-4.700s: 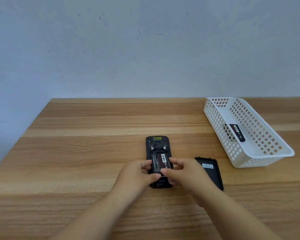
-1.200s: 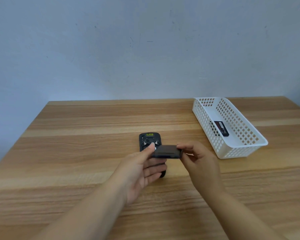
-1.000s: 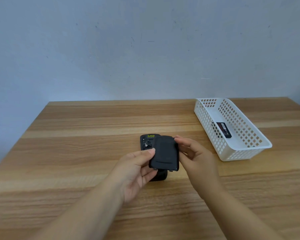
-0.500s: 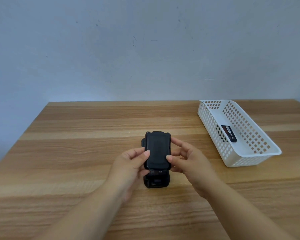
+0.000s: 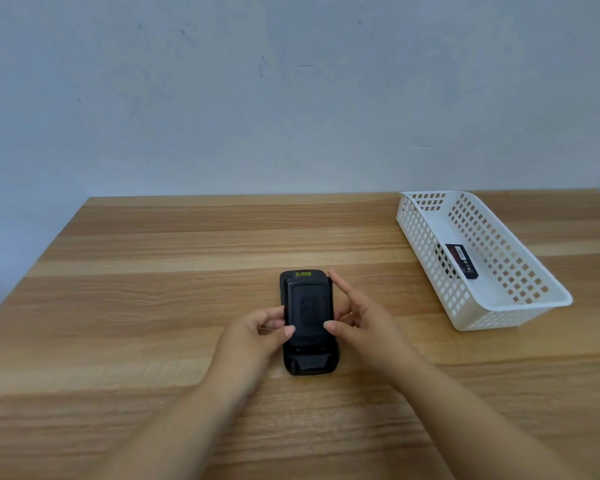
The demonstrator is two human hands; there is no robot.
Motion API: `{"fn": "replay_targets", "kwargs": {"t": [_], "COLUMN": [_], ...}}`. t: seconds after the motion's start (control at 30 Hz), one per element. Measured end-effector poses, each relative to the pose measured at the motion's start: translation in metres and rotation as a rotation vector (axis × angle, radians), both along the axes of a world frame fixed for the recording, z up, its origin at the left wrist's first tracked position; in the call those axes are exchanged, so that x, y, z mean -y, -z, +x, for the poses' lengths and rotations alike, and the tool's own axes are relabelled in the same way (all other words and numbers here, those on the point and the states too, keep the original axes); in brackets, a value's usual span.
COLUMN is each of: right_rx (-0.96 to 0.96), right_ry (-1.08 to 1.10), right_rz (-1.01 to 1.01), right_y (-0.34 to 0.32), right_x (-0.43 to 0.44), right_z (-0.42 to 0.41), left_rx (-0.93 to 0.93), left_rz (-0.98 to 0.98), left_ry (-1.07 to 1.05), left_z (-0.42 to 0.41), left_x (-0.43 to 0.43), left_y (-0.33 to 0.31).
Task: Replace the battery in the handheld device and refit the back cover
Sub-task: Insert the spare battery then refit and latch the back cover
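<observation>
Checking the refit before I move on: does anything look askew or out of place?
The back cover lies on the handheld device but looks unseated, offset slightly right. Both hands hold its edges. Nothing else stands out.

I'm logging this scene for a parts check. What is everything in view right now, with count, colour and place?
table: one, light wood grain, fills the lower part of the view
wall: one, pale blue-grey, behind the table
handheld device: one, black, lying near the middle of the table, back side up
back cover: one, black, lying on the device's back, held at both sides; whether it is fully latched cannot be told
basket: one, white plastic with a perforated wall, on the right of the table
battery: one, black with a red label, lying inside the basket
left hand: one, bare, thumb and fingers on the cover's left edge
right hand: one, bare, thumb and fingers on the cover's right edge
</observation>
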State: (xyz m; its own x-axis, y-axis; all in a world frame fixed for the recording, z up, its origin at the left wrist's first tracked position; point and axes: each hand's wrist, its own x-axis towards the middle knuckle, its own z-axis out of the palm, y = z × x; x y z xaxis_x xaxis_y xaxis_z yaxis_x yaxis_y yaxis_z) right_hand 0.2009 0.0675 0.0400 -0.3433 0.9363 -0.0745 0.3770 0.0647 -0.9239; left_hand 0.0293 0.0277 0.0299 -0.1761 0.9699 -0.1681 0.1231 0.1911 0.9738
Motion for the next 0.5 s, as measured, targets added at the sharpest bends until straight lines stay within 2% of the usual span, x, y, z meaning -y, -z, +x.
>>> {"fn": "replay_targets", "kwargs": {"t": [0.5], "right_rx": [-0.063], "right_ry": [-0.053], "right_rz": [-0.055], "right_y": [0.009], "right_x": [-0.0039], "right_z": [0.0076], "left_rx": [0.05], "left_rz": [0.021], "left_ry": [0.01], "left_z": [-0.002], "left_x": [0.0026], "left_y": [0.0109]}}
